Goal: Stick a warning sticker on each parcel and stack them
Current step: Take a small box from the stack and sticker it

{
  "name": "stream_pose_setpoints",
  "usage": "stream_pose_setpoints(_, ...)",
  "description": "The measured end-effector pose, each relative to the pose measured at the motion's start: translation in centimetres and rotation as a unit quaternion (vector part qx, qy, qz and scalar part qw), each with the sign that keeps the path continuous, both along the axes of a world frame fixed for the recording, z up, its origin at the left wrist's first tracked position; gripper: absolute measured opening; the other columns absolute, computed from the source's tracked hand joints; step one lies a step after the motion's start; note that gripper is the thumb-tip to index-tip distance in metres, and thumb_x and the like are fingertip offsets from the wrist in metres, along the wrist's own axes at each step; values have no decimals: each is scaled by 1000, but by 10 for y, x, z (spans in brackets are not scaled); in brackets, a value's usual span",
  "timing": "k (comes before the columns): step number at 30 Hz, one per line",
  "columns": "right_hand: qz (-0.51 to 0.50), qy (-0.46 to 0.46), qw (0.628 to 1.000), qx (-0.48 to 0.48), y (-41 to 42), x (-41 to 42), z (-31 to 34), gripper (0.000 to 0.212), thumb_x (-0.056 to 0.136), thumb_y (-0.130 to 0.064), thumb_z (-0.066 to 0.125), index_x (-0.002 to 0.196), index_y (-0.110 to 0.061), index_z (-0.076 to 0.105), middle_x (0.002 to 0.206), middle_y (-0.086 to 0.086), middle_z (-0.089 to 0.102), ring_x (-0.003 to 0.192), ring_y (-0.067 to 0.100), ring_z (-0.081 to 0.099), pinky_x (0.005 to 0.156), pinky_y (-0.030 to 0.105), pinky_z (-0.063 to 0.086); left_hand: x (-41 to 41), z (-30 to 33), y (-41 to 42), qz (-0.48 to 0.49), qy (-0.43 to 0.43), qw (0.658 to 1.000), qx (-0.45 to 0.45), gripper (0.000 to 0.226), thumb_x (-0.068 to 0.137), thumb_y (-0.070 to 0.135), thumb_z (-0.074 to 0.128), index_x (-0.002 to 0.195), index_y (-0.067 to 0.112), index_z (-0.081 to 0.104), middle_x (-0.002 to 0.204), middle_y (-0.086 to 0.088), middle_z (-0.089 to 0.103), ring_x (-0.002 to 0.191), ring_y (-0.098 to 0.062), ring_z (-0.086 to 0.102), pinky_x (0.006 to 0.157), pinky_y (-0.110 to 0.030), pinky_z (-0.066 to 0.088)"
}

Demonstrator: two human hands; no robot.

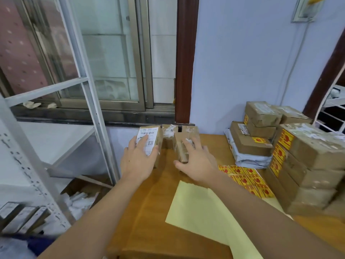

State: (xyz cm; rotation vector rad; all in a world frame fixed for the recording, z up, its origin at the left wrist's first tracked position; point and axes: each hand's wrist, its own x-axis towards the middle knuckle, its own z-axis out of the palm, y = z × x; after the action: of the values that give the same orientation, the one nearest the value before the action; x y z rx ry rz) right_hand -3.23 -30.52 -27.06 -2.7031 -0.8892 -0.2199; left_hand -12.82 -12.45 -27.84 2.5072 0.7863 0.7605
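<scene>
A labelled parcel [149, 142] is gripped by the left hand [139, 159] and a plain parcel [183, 146] by the right hand [196, 163], at the desk's [149, 212] far edge, with stickered stacks [298, 165] right of both.

Left hand [139, 157] grips labelled parcel [149, 139]; right hand [194, 161] grips parcel [182, 146].

Arms: both forearms are showing bare, with no sleeve reaching into view above the bench [149, 212].
Left hand [139, 159]: it is wearing no glove, ring or watch.
Right hand [196, 161]: it is going bare too, wrist uncovered.
</scene>
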Motion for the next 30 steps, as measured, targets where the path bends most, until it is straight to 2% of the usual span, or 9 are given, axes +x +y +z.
stream_pose_setpoints(5, 10, 30, 999, -23, -13, -33, -9, 89, 84, -73, 53, 157, -32, 20, 165, 0, 11, 135, 35, 38, 103, 45, 44, -46, -12, -28, 9, 10, 1000, -11, 67, 100, 67, 37, 158, 35, 32, 166, 2, 27, 144, -27, 37, 110, -51, 42)
stream_pose_setpoints(12, 17, 64, 996, -54, -8, -56, -22, 94, 80, -76, 56, 156, -34, 21, 168, 0, 5, 141, 36, 33, 106, 46, 43, -87, -19, -39, 21, 14, 1000, -16, 67, 98, 69, 36, 157, 36, 33, 163, 3, 31, 139, -26, 41, 108, -49, 46)
stream_pose_setpoints(17, 26, 79, 993, -84, -6, -65, -34, 101, 78, -80, 55, 158, -32, 16, 167, 2, 7, 141, 36, 32, 109, 47, 42, -104, -12, -41, 26, 3, 1000, -9, 65, 99, 67, 39, 156, 37, 33, 164, 4, 30, 139, -24, 41, 106, -48, 47)
stream_pose_setpoints(21, 39, 94, 991, -84, -11, -67, -36, 108, 75, -84, 53, 160, -35, 9, 170, 1, -2, 151, 37, 15, 119, 52, 29, -110, -3, -47, 11, -18, 1000, -8, 66, 98, 67, 39, 156, 37, 34, 164, 5, 29, 140, -22, 40, 106, -46, 47)
stream_pose_setpoints(24, 64, 85, 994, -32, -23, -73, -27, 100, 80, -78, 54, 160, -35, 12, 170, 0, 1, 155, 30, 7, 123, 52, 22, -114, 4, -57, -7, -37, 999, -9, 66, 99, 67, 40, 157, 37, 33, 165, 7, 27, 142, -20, 38, 105, -45, 46)
stream_pose_setpoints(28, 112, 94, 980, 135, -49, -88, -16, 69, 98, -52, 52, 158, -33, 24, 168, -7, 16, 153, 19, 19, 122, 46, 27, -115, 12, -76, -40, -63, 996, -38, 66, 99, 67, 41, 157, 37, 33, 165, 10, 25, 144, -17, 36, 107, -44, 44)
stream_pose_setpoints(30, 123, 122, 962, 211, -62, -98, -12, 61, 102, -49, 48, 157, -34, 28, 164, -12, 25, 150, 11, 26, 121, 41, 31, -111, 13, -89, -58, -81, 993, -65, 66, 99, 67, 42, 157, 38, 34, 164, 12, 26, 144, -15, 36, 109, -43, 42)
